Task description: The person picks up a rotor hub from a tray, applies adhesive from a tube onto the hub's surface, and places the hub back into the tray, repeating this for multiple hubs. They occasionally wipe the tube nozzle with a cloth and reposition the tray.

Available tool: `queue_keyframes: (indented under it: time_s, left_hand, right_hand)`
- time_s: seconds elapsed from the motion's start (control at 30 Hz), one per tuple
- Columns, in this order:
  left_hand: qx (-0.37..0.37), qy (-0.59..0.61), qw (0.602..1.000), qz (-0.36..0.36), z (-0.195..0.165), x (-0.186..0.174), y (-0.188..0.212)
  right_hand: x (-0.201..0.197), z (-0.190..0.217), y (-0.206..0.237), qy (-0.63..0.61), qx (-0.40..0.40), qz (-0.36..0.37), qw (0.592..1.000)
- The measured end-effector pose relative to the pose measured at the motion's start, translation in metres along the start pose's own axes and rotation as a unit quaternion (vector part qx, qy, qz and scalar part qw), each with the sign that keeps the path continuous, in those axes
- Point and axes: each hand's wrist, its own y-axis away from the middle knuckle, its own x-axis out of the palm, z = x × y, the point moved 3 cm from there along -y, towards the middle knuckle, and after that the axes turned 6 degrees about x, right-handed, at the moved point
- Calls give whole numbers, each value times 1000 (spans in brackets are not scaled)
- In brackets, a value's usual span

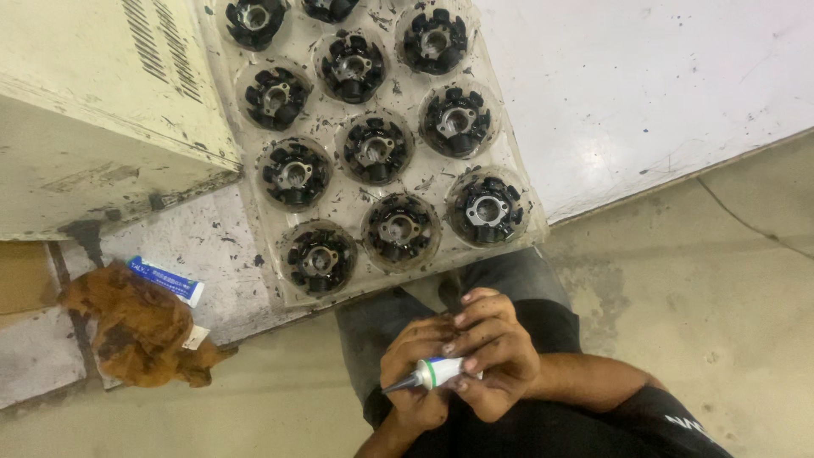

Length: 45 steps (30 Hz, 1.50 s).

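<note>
Tube (432,373) nozzle leftward, slightly down

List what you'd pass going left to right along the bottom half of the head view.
Brown rag → blue and white tube → left hand → small white tube → right hand

I hold 1 small white tube (443,371) with a green band and a dark nozzle in my right hand (496,360), just below the clear tray (254,212). Left of the tray lies 1 flat blue-and-white box (166,281), touching a brown rag (136,326).
</note>
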Motion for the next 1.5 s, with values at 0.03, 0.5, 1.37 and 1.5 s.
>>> queue_keyframes:
  time_s: [0.03, 0.5, 1.37, 1.5]
  left_hand:
    - [7, 6, 1000, -5, 1, -2, 3]
    - [49, -327, 914, -236, 39, -163, 26]
    - [91, -354, 870, -330, 91, -179, 13]
    - [74, -325, 878, -344, 94, -183, 15]
  right_hand:
    - [2, 2, -1, 0, 5, 8, 1000]
    - [-99, -57, -125, 288, 37, 118, 950]
    - [-96, -203, -235, 212, 464, 139, 849]
    - [-100, -206, -231, 209, 444, 120, 863]
